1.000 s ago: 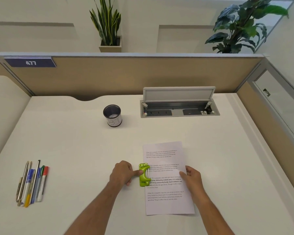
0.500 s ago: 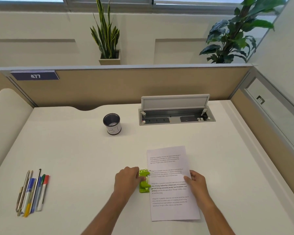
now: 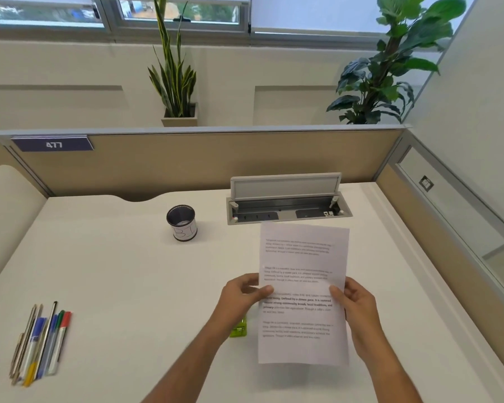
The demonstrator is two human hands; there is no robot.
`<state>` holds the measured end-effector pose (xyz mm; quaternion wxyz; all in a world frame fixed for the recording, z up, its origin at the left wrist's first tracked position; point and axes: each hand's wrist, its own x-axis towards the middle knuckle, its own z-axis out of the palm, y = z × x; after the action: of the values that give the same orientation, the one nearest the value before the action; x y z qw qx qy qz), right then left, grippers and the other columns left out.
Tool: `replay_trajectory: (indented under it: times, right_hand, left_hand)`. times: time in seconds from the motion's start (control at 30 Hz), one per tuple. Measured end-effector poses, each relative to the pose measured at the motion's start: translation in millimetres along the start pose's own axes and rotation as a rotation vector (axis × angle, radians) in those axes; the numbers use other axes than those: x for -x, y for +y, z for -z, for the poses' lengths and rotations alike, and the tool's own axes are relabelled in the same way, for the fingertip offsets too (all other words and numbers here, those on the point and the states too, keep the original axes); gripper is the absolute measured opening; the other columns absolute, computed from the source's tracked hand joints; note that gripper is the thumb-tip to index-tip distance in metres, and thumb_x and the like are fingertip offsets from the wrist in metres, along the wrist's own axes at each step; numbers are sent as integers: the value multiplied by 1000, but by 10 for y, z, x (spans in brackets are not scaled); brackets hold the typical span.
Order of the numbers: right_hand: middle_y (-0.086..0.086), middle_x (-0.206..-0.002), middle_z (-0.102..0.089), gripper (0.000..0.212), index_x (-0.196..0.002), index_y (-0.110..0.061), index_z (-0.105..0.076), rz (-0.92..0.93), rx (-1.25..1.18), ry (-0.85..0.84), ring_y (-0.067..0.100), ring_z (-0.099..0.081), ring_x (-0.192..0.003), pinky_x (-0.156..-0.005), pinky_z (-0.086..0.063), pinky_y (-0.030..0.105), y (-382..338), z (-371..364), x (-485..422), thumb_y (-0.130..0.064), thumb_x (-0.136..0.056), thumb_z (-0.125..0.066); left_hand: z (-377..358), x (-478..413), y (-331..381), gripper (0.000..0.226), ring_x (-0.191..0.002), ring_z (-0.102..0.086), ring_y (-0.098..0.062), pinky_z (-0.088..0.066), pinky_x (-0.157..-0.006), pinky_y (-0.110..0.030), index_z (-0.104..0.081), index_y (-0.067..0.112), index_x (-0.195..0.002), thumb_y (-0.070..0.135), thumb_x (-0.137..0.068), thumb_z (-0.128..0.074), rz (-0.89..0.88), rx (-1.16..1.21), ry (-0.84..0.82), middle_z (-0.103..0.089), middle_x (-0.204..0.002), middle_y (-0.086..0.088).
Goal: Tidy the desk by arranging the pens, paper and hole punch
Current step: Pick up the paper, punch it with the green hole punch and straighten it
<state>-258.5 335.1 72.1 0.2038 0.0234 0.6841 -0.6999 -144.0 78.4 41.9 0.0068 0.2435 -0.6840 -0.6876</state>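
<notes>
A printed sheet of paper is lifted off the white desk and held upright between both hands. My left hand pinches its left edge, thumb on the front. My right hand grips the right edge. The green hole punch lies on the desk under my left wrist, mostly hidden by it. Several pens lie side by side near the desk's front left.
A dark pen cup with a white label stands at the middle back. An open cable tray with its lid raised sits behind the paper. A tan partition closes the back and right sides.
My left hand let go of the hole punch and took the paper's left edge. Both hands raised the sheet off the desk. The camera view tilted upward.
</notes>
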Motion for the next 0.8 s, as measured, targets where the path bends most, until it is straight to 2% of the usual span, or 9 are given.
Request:
replay_trajectory:
  times: [0.1, 0.2, 0.27, 0.33, 0.4, 0.47, 0.57, 0.67, 0.8]
  right_hand:
    - [7, -115, -83, 20, -120, -13, -76, 112, -8, -41, 28, -81, -101, -75, -66, 27, -177, -106, 125, -8, -102, -68]
    - [5, -112, -83, 17, -116, -16, -76, 231, -14, -56, 19, -80, -102, -81, -63, 21, -312, -177, 240, -8, -103, -67]
    - [0, -105, -83, 17, -113, -22, -77, 291, 8, -30, 12, -78, -97, -82, -61, 21, -324, -170, 291, -11, -101, -72]
    - [0, -89, -78, 12, -108, -25, -78, 323, 41, 36, 8, -73, -84, -79, -57, 23, -250, -124, 320, -21, -96, -78]
    - [2, -89, -79, 13, -105, -28, -79, 343, 47, 73, 10, -72, -83, -79, -56, 22, -85, -75, 325, -20, -96, -79]
    - [-1, -98, -83, 31, -108, -30, -81, 328, 66, 60, 11, -77, -91, -82, -59, 18, 113, -46, 341, -2, -99, -72]
    - [-1, -110, -84, 45, -112, -36, -81, 249, 85, 22, 15, -79, -102, -84, -61, 18, 328, 17, 401, 4, -101, -66]
    - [-2, -111, -84, 46, -114, -43, -80, 229, 94, 61, 11, -79, -101, -81, -60, 14, 382, 102, 422, -1, -102, -66]
    - [-3, -111, -84, 42, -120, -30, -76, 187, 130, 49, 18, -78, -104, -84, -61, 18, 542, 141, 431, 6, -102, -63]
  left_hand:
    - [-91, 33, 162, 37, -113, -81, -24, -66, -92, -31, -83, 24, -120, 43, -88, -89, -76, 180, -53, -85, -122, -2]
    - [-144, 60, 282, 29, -110, -82, -25, -66, -88, -27, -86, 18, -115, 37, -94, -84, -147, 225, -19, -86, -117, -6]
    - [-158, 78, 308, 37, -101, -82, -23, -63, -88, -31, -85, 8, -108, 41, -92, -85, -186, 207, 35, -86, -109, -11]
    - [-172, 118, 278, 56, -85, -73, -23, -54, -82, -38, -77, -6, -99, 48, -87, -87, -190, 178, 95, -83, -94, -16]
    - [-216, 187, 209, 60, -82, -73, -25, -52, -79, -40, -77, -6, -96, 51, -83, -87, -159, 177, 129, -82, -91, -20]
    - [-292, 260, 95, 54, -86, -77, -31, -55, -78, -42, -81, -2, -97, 49, -83, -88, -109, 152, 124, -84, -95, -18]
    - [-402, 290, -108, 19, -104, -81, -38, -63, -93, -54, -87, 7, -101, 24, -93, -86, -52, 106, 103, -86, -105, -17]
    - [-448, 284, -145, 10, -99, -84, -27, -67, -85, -38, -89, 17, -103, 19, -94, -84, -71, 134, 76, -88, -104, -5]
    - [-545, 285, -241, 15, -102, -84, -23, -66, -82, -25, -88, 22, -106, 16, -92, -86, -35, 144, 48, -88, -107, 0]
